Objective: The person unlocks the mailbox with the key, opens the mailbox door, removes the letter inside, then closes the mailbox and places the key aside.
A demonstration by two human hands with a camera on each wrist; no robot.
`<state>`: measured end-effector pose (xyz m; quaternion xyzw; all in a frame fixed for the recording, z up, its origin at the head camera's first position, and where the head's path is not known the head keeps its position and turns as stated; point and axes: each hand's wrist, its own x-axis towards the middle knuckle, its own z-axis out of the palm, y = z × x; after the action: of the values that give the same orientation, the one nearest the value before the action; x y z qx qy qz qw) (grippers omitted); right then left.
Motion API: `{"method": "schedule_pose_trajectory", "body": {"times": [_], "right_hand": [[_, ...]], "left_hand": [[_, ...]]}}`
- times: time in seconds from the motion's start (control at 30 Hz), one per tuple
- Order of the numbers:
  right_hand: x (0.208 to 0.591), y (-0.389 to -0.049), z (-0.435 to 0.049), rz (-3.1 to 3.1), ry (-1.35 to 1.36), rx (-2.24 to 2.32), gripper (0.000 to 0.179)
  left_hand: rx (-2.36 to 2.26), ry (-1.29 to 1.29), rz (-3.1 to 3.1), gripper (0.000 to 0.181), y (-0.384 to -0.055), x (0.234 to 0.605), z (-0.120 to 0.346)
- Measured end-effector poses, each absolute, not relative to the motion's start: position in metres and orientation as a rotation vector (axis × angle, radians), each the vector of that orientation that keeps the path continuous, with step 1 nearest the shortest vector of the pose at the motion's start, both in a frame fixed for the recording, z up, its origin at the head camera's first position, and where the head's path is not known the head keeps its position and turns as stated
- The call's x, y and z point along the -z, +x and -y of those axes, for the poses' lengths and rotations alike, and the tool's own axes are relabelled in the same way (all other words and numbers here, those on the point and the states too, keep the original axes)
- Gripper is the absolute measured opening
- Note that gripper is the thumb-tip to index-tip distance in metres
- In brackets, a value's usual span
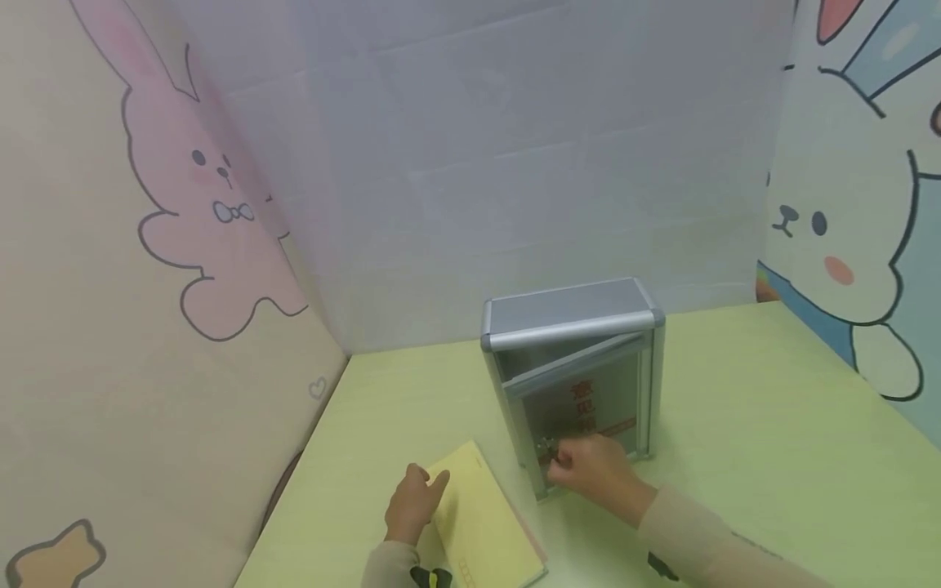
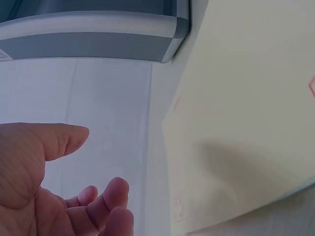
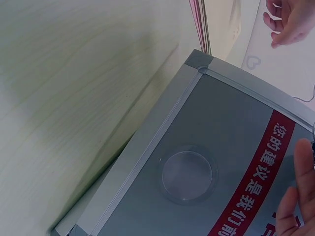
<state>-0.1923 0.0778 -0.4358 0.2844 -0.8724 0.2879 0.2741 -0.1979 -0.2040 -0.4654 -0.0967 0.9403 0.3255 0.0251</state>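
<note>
A grey metal suggestion box [image 1: 569,314] with silver edging and red lettering stands on the table. Its front door [image 1: 544,400] hangs ajar, with a gap along the top and left. My right hand [image 1: 595,469] is at the door's lower part, where its curled fingers pinch a small metal key [image 1: 546,447]. The key is mostly cut off in the right wrist view, where a clear round disc [image 3: 187,175] shows on the door. Left of the box lies a stack of pale yellow envelopes [image 1: 478,514]. My left hand [image 1: 415,500] hovers by its left edge, thumb extended and fingers loosely bent, holding nothing.
Both stand on a pale green-yellow table [image 1: 772,425]. A grey-white sheet wall [image 1: 515,163] rises behind the box. Side panels carry a pink cartoon rabbit [image 1: 169,163] on the left and a white one [image 1: 845,237] on the right.
</note>
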Motion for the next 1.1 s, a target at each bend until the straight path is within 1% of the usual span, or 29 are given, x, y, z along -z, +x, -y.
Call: {"method": "schedule_pose_trajectory", "body": {"times": [0.4,0.7,0.9,1.1], "right_hand": [[0.436,-0.191,-0.078,2.39,0.756,-0.785,0.034],[0.438,-0.192,-0.077,2.358,0.758,-0.776,0.034],[0.44,-0.193,-0.076,2.311,0.753,-0.743,0.035],[0.438,-0.194,-0.076,2.382,0.74,-0.765,0.035]], "left_hand": [[-1.038,-0.259,-2.943,0.041,-0.206,0.454,0.187],[-1.09,-0.234,-2.955,0.043,-0.218,0.45,0.171],[-1.113,-0.245,-2.949,0.038,-0.223,0.453,0.161],[-1.172,-0.237,-2.998,0.034,-0.231,0.447,0.151]]}}
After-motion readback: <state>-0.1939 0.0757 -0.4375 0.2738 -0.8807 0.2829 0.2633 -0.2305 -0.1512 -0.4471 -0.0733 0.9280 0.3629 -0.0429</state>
